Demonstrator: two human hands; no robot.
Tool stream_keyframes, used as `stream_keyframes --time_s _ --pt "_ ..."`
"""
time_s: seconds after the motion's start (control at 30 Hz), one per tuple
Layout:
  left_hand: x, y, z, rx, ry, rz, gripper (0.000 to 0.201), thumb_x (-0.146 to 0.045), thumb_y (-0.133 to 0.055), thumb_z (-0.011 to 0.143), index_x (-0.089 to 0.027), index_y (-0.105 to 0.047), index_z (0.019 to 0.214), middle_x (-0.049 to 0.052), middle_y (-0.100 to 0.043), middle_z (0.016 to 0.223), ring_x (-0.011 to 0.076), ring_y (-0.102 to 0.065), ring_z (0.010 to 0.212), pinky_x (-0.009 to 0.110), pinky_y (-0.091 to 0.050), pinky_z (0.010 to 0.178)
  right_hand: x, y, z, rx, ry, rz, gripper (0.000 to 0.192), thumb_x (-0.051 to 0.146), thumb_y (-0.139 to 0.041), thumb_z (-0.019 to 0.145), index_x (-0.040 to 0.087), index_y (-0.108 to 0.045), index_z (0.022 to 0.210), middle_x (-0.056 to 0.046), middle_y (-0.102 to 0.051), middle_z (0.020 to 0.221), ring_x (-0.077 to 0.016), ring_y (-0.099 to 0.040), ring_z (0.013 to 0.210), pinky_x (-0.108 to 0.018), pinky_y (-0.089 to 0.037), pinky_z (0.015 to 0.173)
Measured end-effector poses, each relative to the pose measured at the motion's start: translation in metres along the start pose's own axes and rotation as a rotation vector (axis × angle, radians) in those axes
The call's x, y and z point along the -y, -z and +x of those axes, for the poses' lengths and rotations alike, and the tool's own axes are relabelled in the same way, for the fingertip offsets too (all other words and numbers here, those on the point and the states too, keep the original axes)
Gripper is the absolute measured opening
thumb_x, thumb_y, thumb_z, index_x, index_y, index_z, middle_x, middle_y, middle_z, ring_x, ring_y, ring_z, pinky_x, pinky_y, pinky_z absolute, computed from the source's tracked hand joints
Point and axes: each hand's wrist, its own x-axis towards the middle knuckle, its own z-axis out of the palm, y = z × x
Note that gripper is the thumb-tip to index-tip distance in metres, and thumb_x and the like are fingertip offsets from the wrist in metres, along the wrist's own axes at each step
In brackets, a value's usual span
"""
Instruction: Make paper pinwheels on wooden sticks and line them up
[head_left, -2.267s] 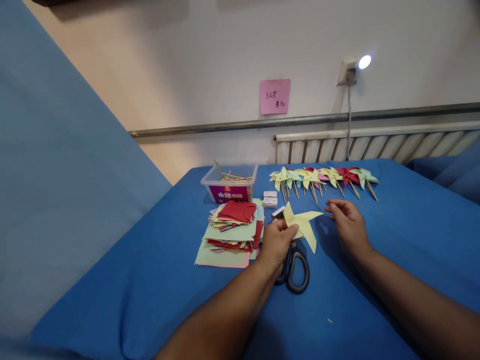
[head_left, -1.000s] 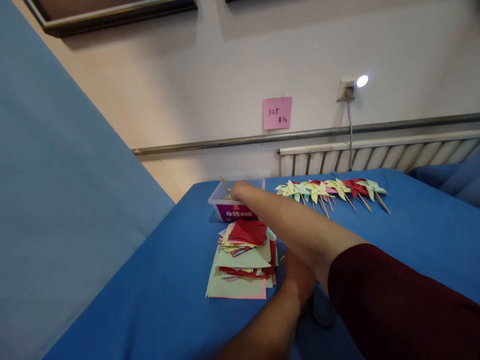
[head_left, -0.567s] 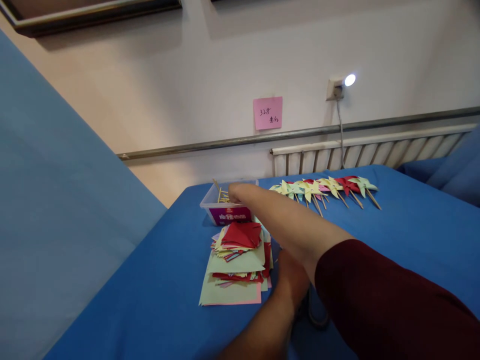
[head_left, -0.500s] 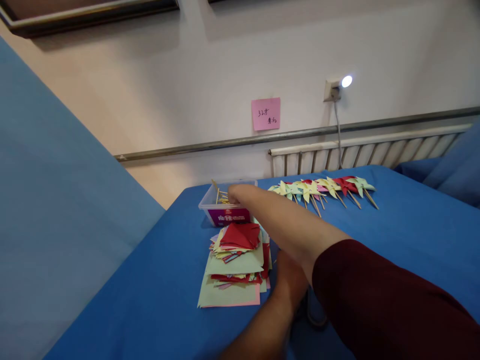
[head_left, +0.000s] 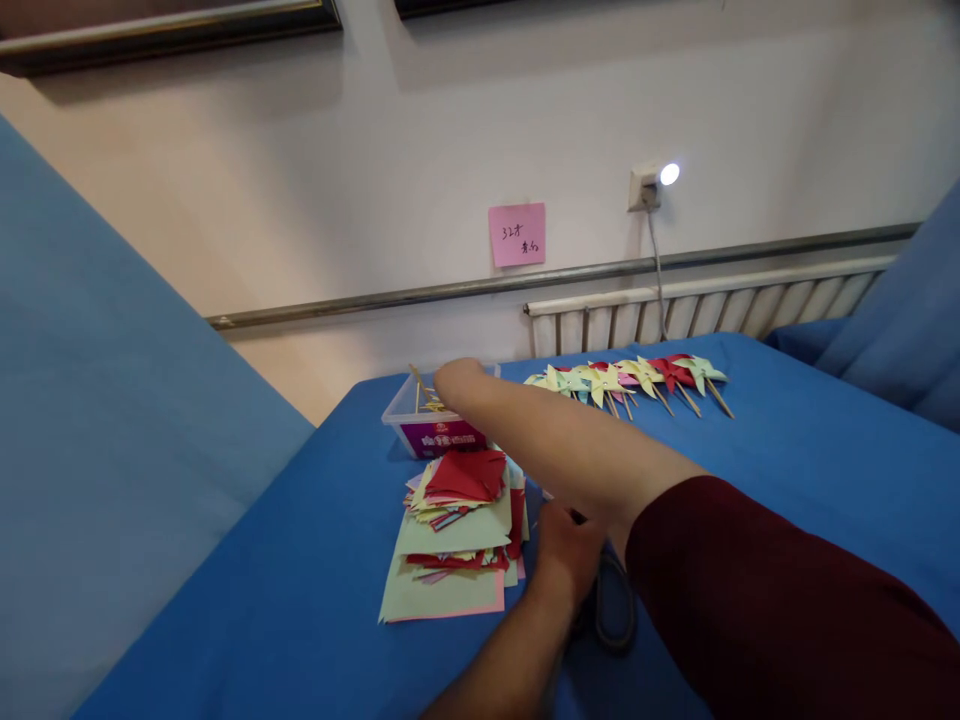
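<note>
One blue table (head_left: 787,470) carries it all; a stack of paper squares (head_left: 454,535) lies beside the left hand (head_left: 562,555), whose grip I cannot tell; the right hand (head_left: 457,380) reaches into the plastic tub (head_left: 431,430), its fingers hidden; the wooden sticks (head_left: 421,385) inside look light, stiff and snappable, best pinched mid-shaft.

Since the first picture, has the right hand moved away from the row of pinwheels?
Yes. The right hand has crossed leftward from beside the pinwheels to the clear box of sticks, beyond the paper stack.
</note>
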Motion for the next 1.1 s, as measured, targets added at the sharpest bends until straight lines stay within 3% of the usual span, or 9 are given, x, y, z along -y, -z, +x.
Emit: stream_keyframes --time_s 0.17,0.27,0.37,0.47,0.53,0.67,0.83,0.97,1.1 --pt "0.012 0.003 0.003 -0.034 -0.009 0.107 0.029 -0.032 -0.075 0.060 -0.019 -0.052 0.049 -0.003 -0.045 0.045 0.0131 -0.047 0.052 0.024 -0.034 0.050 -0.006 0.025 -0.046 -0.123 0.057 -0.011 0.022 0.008 -0.064 0.076 0.011 -0.070 0.098 -0.018 -0.071 0.108 -0.0331 -0.065 0.105 -0.042 -0.052 0.084" --pt "0.015 0.005 0.005 -0.013 -0.011 0.121 0.023 -0.034 -0.073 0.063 -0.016 -0.060 0.058 0.000 -0.057 0.055 0.0123 -0.050 0.053 0.024 -0.038 0.052 -0.033 0.025 -0.100 -0.300 0.056 0.053 0.028 0.018 -0.052 0.088 0.016 -0.059 0.115 -0.014 -0.069 0.111 -0.0273 -0.065 0.104 -0.038 -0.050 0.084" --pt "0.012 0.005 0.008 -0.006 0.008 0.117 0.021 -0.033 -0.073 0.064 -0.014 -0.065 0.067 0.003 -0.064 0.065 0.0136 -0.055 0.058 0.025 -0.042 0.055 -0.070 0.000 -0.164 -0.566 0.004 0.625 0.014 0.028 -0.049 0.089 0.019 -0.058 0.096 -0.005 -0.072 0.090 -0.0174 -0.067 0.078 -0.028 -0.050 0.070" --pt "0.006 0.004 0.009 -0.035 0.005 0.076 0.024 -0.033 -0.074 0.064 -0.012 -0.067 0.073 0.004 -0.067 0.069 0.0131 -0.057 0.058 0.025 -0.046 0.057 -0.104 -0.038 -0.222 -0.599 -0.177 1.197 0.022 0.041 -0.050 0.086 0.019 -0.053 0.085 0.001 -0.066 0.070 -0.0091 -0.051 0.045 -0.022 -0.041 0.047" --pt "0.002 0.003 0.010 -0.047 0.030 0.029 0.028 -0.032 -0.076 0.062 -0.011 -0.068 0.078 0.005 -0.069 0.073 0.0134 -0.059 0.061 0.024 -0.047 0.058 -0.122 -0.063 -0.248 -0.640 -0.276 1.402 0.031 0.049 -0.055 0.081 0.019 -0.054 0.082 0.004 -0.059 0.059 -0.0068 -0.041 0.038 -0.020 -0.032 0.039" --pt "-0.007 0.000 0.011 -0.126 0.062 -0.099 0.027 -0.029 -0.077 0.062 -0.011 -0.070 0.082 0.008 -0.071 0.081 0.0141 -0.063 0.065 0.025 -0.051 0.062 -0.143 -0.093 -0.277 -0.625 -0.360 1.621 0.040 0.054 -0.065 0.072 0.018 -0.057 0.087 0.005 -0.060 0.058 -0.0052 -0.038 0.037 -0.019 -0.024 0.036" --pt "-0.017 -0.006 0.018 -0.340 0.026 -0.249 0.016 -0.015 -0.075 0.061 -0.012 -0.067 0.074 0.006 -0.070 0.078 0.0133 -0.063 0.066 0.023 -0.053 0.059 -0.143 -0.092 -0.287 -0.549 -0.244 1.753 0.035 0.050 -0.067 0.075 0.018 -0.056 0.082 0.004 -0.063 0.062 -0.0041 -0.040 0.038 -0.017 -0.024 0.036" --pt "-0.014 -0.018 0.020 -0.371 0.026 -0.305 0.015 -0.016 -0.073 0.063 -0.012 -0.065 0.075 0.004 -0.067 0.074 0.0130 -0.063 0.064 0.023 -0.052 0.057 -0.130 -0.094 -0.289 -0.368 -0.209 1.763 0.040 0.053 -0.066 0.077 0.018 -0.056 0.092 0.006 -0.058 0.053 -0.0049 -0.038 0.034 -0.017 -0.023 0.034" --pt "-0.010 -0.018 0.020 -0.361 -0.022 -0.296 0.020 -0.023 -0.075 0.062 -0.012 -0.064 0.075 0.004 -0.067 0.074 0.0127 -0.062 0.064 0.024 -0.052 0.059 -0.119 -0.107 -0.290 -0.146 -0.113 1.764 0.037 0.049 -0.069 0.077 0.017 -0.055 0.089 0.003 -0.065 0.060 -0.0043 -0.042 0.035 -0.016 -0.025 0.035"
